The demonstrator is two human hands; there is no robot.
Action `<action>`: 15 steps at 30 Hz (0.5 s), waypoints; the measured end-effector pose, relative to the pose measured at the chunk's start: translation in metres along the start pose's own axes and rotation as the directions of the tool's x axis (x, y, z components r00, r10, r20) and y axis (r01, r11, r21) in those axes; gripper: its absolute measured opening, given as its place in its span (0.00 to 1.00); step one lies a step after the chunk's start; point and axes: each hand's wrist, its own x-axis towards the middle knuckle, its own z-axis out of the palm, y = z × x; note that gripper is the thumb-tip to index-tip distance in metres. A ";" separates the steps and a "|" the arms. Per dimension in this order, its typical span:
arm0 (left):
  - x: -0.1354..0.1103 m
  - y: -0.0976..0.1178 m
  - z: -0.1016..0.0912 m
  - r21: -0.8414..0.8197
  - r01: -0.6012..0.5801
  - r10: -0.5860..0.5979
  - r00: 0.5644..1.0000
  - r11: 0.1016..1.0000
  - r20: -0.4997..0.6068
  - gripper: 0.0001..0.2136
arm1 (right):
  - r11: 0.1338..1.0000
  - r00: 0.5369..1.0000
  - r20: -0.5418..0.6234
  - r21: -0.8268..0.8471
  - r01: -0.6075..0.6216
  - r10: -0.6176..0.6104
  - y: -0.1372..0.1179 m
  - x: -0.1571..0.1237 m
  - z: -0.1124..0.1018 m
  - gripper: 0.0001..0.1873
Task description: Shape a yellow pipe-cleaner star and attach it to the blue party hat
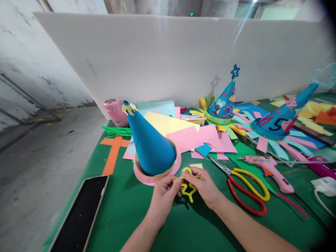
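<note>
Between both hands, just above the green table, is a yellow pipe cleaner bent into a star-like outline with a short tail pointing down. My left hand pinches its left side. Thumb and fingers of my right hand grip the upper right part. Parts of the pipe cleaner are hidden behind the fingers. Right behind my hands stands a blue paper cone hat with a pink brim and a cream fringe near its tip. Scissors with red and yellow handles lie to the right of my right hand.
A phone lies at the front left, near orange strips and green pipe cleaners. Two decorated cone hats stand behind a pink glue gun. Paper sheets and a white board are at the back.
</note>
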 end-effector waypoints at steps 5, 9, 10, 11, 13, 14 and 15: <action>0.001 -0.004 -0.001 -0.185 0.042 -0.047 0.999 0.982 -0.020 0.09 | 0.999 0.999 -0.017 -0.007 0.031 -0.031 0.000 0.000 0.005 0.15; 0.004 -0.005 -0.005 -0.287 0.053 -0.071 0.996 0.956 -0.052 0.08 | 0.998 0.998 0.008 -0.017 0.055 -0.055 -0.003 0.003 -0.002 0.12; 0.004 -0.004 -0.006 -0.307 0.054 -0.075 0.996 0.950 -0.058 0.08 | 0.997 0.998 -0.003 -0.040 0.068 -0.069 -0.003 0.004 -0.005 0.13; 0.004 -0.004 -0.007 -0.322 0.054 -0.077 0.995 0.945 -0.062 0.08 | 0.994 0.996 -0.018 -0.070 0.080 -0.082 -0.003 0.004 -0.009 0.15; 0.004 -0.003 -0.009 -0.344 0.052 -0.080 0.995 0.938 -0.068 0.08 | 0.989 0.994 -0.031 -0.114 0.096 -0.101 -0.004 0.004 -0.014 0.16; 0.004 -0.003 -0.009 -0.353 0.050 -0.080 0.994 0.934 -0.070 0.08 | 0.987 0.994 -0.031 -0.127 0.102 -0.107 -0.004 0.004 -0.015 0.15; 0.004 -0.002 -0.009 -0.361 0.050 -0.081 0.994 0.931 -0.070 0.08 | 0.985 0.993 -0.029 -0.134 0.110 -0.115 -0.004 0.004 -0.015 0.14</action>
